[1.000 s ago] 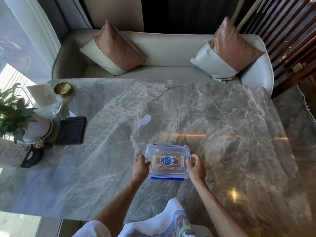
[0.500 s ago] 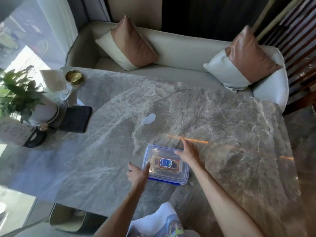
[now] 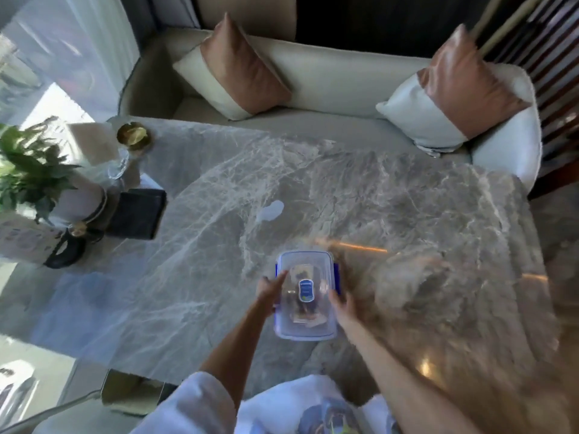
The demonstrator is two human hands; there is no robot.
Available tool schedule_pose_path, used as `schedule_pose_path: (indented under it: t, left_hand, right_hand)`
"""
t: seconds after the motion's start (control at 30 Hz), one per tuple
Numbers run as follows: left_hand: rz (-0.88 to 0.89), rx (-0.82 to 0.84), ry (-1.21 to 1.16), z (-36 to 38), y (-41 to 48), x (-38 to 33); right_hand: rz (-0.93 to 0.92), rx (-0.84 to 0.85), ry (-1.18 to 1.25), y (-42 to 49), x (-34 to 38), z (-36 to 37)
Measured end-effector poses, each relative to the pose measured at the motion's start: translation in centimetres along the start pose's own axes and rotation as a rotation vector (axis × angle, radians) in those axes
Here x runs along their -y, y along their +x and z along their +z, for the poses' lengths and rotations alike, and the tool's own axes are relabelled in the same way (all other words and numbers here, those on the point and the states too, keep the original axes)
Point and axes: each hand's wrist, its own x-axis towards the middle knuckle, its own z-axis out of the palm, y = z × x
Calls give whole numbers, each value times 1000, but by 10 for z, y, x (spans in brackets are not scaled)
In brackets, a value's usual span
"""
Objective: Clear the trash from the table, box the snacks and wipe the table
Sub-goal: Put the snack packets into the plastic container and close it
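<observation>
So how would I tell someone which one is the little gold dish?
Find the grey marble table and go to its far left corner, nearest the sofa. Beyond the potted plant sits the gold dish. It is round, shallow and shiny, unlike the clear glass beside it and the black pad.

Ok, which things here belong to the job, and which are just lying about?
Job: clear lidded snack box; left hand and right hand at its sides; marble table; pale patch on it, maybe to wipe.
Lying about: potted plant; flat black item; gold dish; sofa cushions; sofa.
</observation>
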Motion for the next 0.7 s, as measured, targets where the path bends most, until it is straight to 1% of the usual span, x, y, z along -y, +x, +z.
schedule_pose_path:
  t: [0.07,0.13,0.2,0.27,0.33,0.4,0.47,0.6,0.7]
  left_hand:
    - [100,-39,148,10,9,-18]
    - [144,-2,265,16,12,-27]
    - [167,125,244,9,6,-24]
    - [169,247,197,-5,2,-13]
    - [161,270,180,-16,3,0]
    - [159,207,186,-18,3,8]
    - [185,110,264,-16,2,14]
    - [238,-171,515,-12,-4,18]
    - [348,-269,717,-3,-21,14]
  right_hand:
    - [13,-35,101,-14,-25,8]
    - [-58,-127,129,-7,-38,13]
    - [-83,-175,98,0,-40,17]
    - [-72,-158,105,11,-48,19]
    - [-72,-164,116,21,-58,20]
    - [-104,-170,103,6,-46,19]
    - [-111,-163,80,-6,-36,19]
    - [-78,-165,41,-4,-31,17]
    - [-56,-170,24,-1,-32,19]
